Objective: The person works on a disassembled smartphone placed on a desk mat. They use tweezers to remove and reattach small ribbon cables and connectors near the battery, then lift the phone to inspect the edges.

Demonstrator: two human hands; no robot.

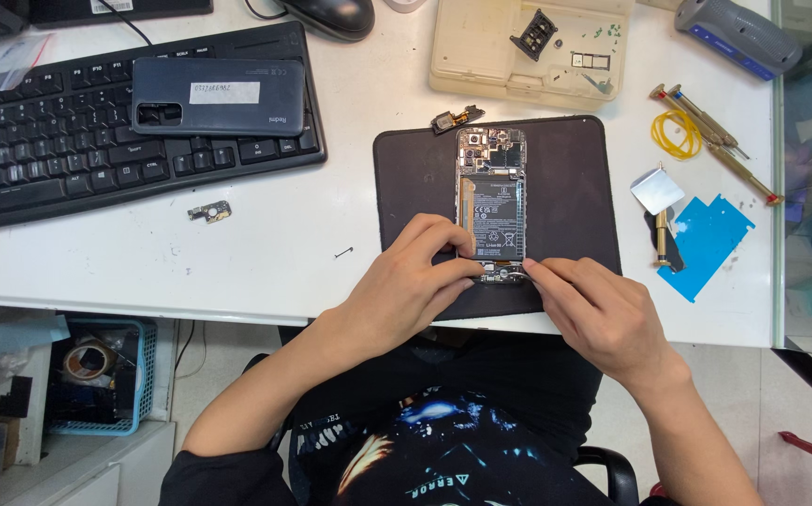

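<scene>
On a white workbench (265, 234) cluttered with repair gear, a black rectangular work mat (575, 187) is laid near the front edge. The fingertips of both hands are pressed together at the lower end of an opened smartphone with its black battery and circuit boards exposed (491, 201), which lies lengthwise on the mat. The left hand (406, 286) is pinched nearly closed on the phone's bottom-left corner; the right hand (603, 314) has its fingertips closed at the bottom-right corner, though whether a small part is gripped there cannot be told. The dark blue-grey back cover (219, 96) is already off and rests on a black keyboard (50, 141). A small component (457, 117) sits just above the mat, another small board (210, 212) is set well apart to the left, and further parts are collected in a cream plastic tray (481, 56). The disassembly is judged well under way, with battery and boards still in place. Brass-handled screwdrivers (710, 136), a yellow rubber band (673, 131) and a blue plastic sheet (706, 244) lie to the right.
</scene>
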